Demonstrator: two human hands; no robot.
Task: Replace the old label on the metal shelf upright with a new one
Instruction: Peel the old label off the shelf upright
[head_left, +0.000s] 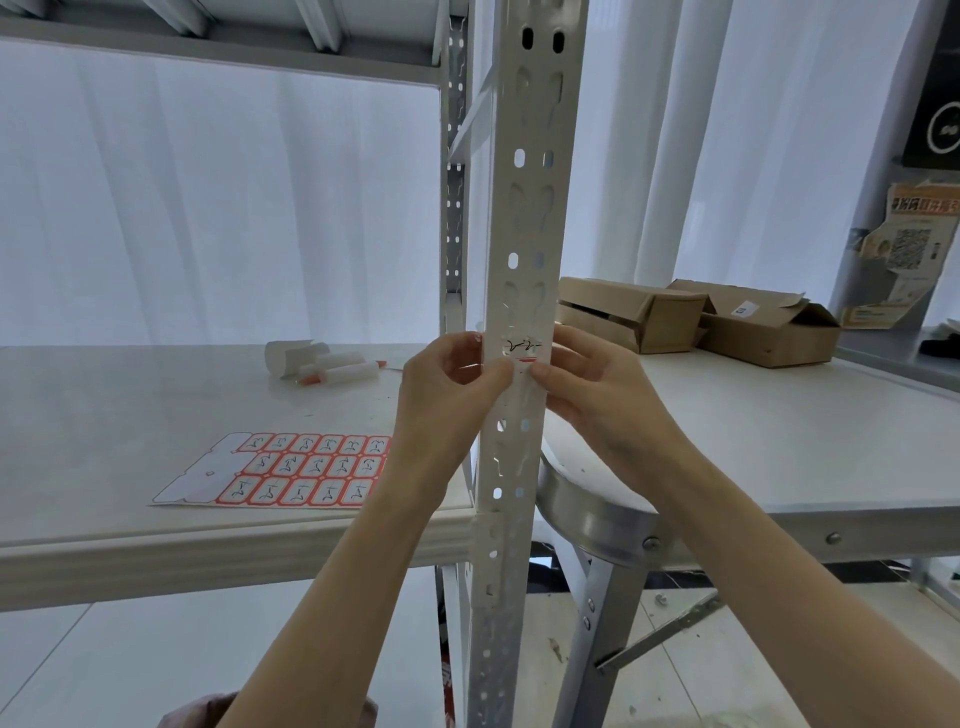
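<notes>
A white perforated metal shelf upright (524, 208) runs down the middle of the view. A small red-bordered label (522, 347) with handwriting sits on its face at hand height. My left hand (447, 374) reaches in from the left, and its thumb and fingertips touch the label's lower left edge. From the right comes my right hand (587, 379), thumb at the label's lower right edge and fingers curled behind the upright. A sheet of red-bordered labels (291, 470) lies on the shelf board to the left, with some spots bare.
Rolled white paper and orange-tipped markers (322, 364) lie farther back on the shelf board (130, 426). Two open cardboard boxes (691, 319) sit on a white table (779, 441) at the right. A second shelf post (454, 156) stands behind.
</notes>
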